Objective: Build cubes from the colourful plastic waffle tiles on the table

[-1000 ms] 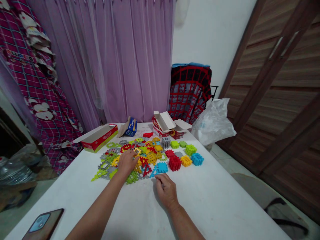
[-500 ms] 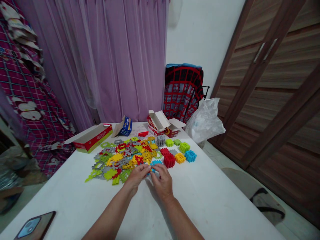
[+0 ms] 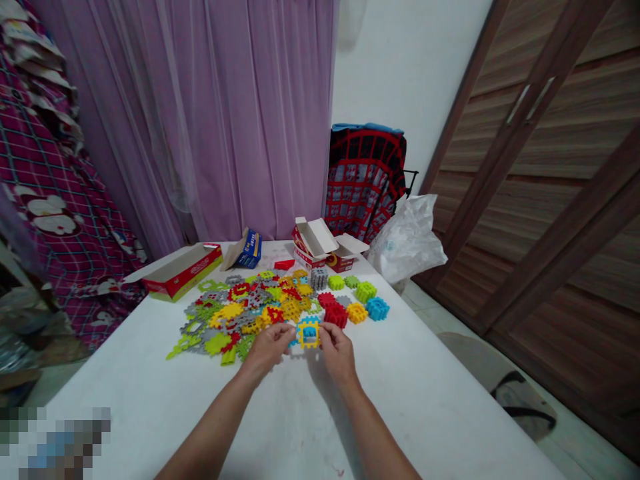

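Between my two hands is a yellow square toothed building piece (image 3: 309,345) with an open middle, tilted so its face shows. Blue parts show along its top and left edges; I cannot tell whether all are joined to it. My left hand (image 3: 271,348) pinches at the blue left edge with thumb and forefinger. On the opposite side, the fingers of my right hand (image 3: 338,351) grip the yellow edge. Just beyond the hands lies a heap of loose toothed pieces (image 3: 260,303) in grey, green, red and yellow. A red stack (image 3: 335,315) stands past my right hand.
Yellow (image 3: 357,313), blue (image 3: 378,308) and green (image 3: 366,291) stacks stand to the right, a grey stack (image 3: 319,279) behind. Opened boxes (image 3: 187,277) line the white table's (image 3: 280,413) far side. A plastic bag (image 3: 413,240) hangs by the right edge. A pixelated patch covers the lower left corner.
My hands have moved slightly apart. The yellow square, mostly hidden by fingers before, now shows its face between them. The view has shifted slightly.
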A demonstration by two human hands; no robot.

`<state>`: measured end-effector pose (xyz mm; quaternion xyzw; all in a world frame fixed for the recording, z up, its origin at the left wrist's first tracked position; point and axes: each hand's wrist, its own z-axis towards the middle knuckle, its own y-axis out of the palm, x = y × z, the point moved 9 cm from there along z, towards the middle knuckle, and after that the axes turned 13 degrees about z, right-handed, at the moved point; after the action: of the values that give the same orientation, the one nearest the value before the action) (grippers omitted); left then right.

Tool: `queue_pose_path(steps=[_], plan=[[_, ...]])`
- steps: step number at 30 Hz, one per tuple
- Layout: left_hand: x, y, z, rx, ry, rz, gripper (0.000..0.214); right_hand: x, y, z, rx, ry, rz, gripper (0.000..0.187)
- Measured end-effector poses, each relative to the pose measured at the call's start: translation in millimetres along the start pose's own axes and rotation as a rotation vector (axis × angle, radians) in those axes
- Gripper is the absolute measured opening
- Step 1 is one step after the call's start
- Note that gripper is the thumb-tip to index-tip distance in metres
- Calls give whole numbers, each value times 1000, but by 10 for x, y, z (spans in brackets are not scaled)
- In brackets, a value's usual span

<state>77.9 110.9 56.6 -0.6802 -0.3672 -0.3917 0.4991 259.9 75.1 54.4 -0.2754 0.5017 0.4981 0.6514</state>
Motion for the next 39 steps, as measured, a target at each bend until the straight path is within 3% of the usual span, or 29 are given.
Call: queue_pose_path(steps=[4, 9, 18, 27, 34, 39], plan=[[28, 179, -5, -55, 2, -18, 40, -13, 1, -4, -19, 16, -2, 31], [-17, 222, -8, -25, -17, -111, 43, -115, -92, -55, 17, -5, -89, 34], [-62, 331, 9, -19, -42, -209, 48, -329, 43, -161, -45, -190, -378, 43], [23, 361, -64, -114, -37, -187, 43, -337, 67, -103, -113, -215, -348, 37], [-7, 341, -27, -134, -30, -140, 45, -438, 46, -77, -198, -237, -387, 54], [61, 429, -27, -166, -8, -101, 46, -523, -57, -74, -211, -282, -433, 41]])
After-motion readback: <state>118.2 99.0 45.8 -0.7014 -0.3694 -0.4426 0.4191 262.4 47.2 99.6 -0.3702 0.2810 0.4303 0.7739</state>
